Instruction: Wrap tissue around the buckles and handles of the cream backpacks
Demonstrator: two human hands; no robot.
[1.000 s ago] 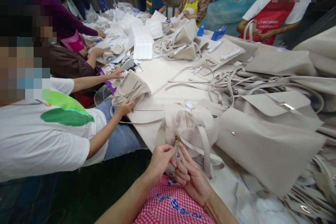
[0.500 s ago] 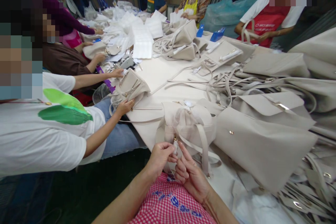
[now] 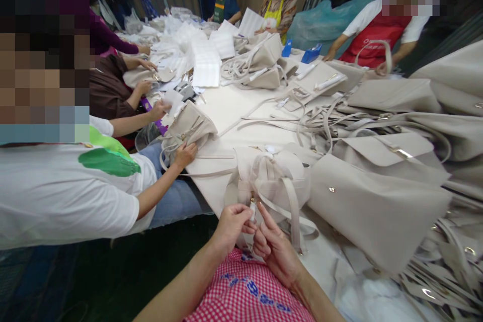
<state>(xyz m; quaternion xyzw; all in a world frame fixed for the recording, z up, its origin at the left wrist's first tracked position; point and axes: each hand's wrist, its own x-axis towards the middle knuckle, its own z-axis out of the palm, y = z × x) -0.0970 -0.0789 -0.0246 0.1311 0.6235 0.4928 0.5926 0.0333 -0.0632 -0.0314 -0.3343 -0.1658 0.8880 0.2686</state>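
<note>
A beige backpack lies in front of me at the table edge, its straps looped over the front. My left hand is closed in a pinch on a zipper pull wrapped in white, which hangs from a gold-coloured fitting. Close beside it is my right hand, index finger stretched out along the pull and the other fingers curled in. Whether those curled fingers grip anything is hidden.
Several beige bags and loose straps are heaped to my right. At left a co-worker handles another beige bag. White foam sheets pile up farther back. Other people stand around the table, one in a red apron.
My hands stay almost still at the zipper pull. The co-worker at left now holds up a whitish sheet and leans nearer. The red-aproned person's hands have moved apart.
</note>
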